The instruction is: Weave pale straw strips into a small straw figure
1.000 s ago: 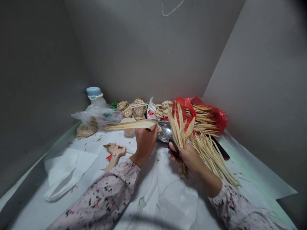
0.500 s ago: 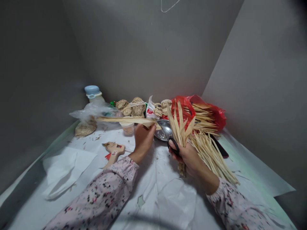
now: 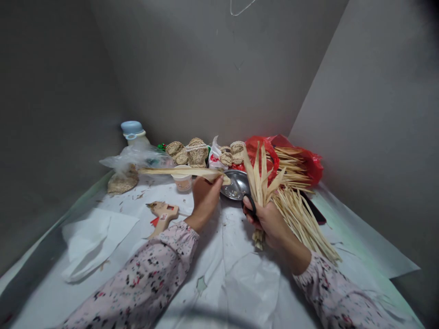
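My left hand [image 3: 206, 197] pinches a long, pale dried leaf strip [image 3: 171, 171] near its right end; the rest stretches level to the left, passing in front of a small paper cup [image 3: 183, 183]. In my right hand [image 3: 269, 221] is a bundle of dried leaves [image 3: 262, 183], tips fanned upward and stems showing below the fist. The same hand has black-handled scissors [image 3: 249, 206], thumb at the handle, with blades pointing up and left toward the strip's end. Beneath the blades sits a shiny metal dish [image 3: 236, 185] with small scraps in it.
A glue gun [image 3: 163, 217] and folded white sheet [image 3: 99, 242] lie left. Behind stand a blue-lidded bottle [image 3: 133, 132], plastic bag [image 3: 144, 157] and woven pieces [image 3: 197, 153]. Rightward are a red bag [image 3: 315, 167] of dried leaves, narrow strips [image 3: 305, 224] and a dark flat object [image 3: 315, 210].
My right hand with the scissors and bundle has shifted slightly right, away from the strip's end. The strip reaches further left than at first, still in my left hand.
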Action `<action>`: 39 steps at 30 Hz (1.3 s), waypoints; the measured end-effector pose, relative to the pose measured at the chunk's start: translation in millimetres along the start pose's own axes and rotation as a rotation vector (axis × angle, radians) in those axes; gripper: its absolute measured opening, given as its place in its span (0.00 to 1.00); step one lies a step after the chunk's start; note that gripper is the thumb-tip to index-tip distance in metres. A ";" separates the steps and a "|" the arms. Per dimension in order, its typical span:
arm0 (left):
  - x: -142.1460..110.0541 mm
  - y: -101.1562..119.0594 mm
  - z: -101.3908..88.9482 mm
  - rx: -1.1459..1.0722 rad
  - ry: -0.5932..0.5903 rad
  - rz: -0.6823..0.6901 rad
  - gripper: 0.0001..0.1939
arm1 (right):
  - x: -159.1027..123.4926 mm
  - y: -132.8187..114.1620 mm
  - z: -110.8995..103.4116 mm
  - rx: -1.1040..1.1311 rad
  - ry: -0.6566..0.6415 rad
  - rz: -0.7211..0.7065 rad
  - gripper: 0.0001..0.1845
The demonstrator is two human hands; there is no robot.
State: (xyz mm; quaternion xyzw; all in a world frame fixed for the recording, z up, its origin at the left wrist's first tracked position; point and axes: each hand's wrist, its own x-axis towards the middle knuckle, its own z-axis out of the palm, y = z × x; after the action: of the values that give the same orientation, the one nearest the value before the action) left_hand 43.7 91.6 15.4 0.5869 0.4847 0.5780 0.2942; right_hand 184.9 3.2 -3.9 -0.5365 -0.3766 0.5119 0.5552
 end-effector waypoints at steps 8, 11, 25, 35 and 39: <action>0.7 3.4 0.4 -0.124 -0.004 -0.109 0.10 | 12.2 -3.6 -13.9 0.318 -0.027 0.183 0.18; 0.6 3.4 0.9 -0.164 -0.004 -0.143 0.07 | 10.4 -8.1 -13.8 0.188 -0.034 0.127 0.22; 29.5 46.8 -68.6 -0.494 0.009 -0.205 0.03 | -28.5 -51.0 -17.1 -0.688 -0.554 0.151 0.11; 14.7 56.7 -70.5 -0.569 0.082 -0.197 0.05 | -42.5 -42.7 -12.6 -0.985 -0.783 -0.019 0.03; 13.7 61.1 -70.3 -0.580 0.066 -0.244 0.04 | -47.9 -33.3 -7.3 -1.066 -0.750 -0.117 0.05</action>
State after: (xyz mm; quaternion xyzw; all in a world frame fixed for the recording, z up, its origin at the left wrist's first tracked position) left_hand -12.0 67.1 87.3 0.3970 0.3758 0.6712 0.5006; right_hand 188.3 -41.6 34.1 -0.5021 -0.7753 0.3765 0.0710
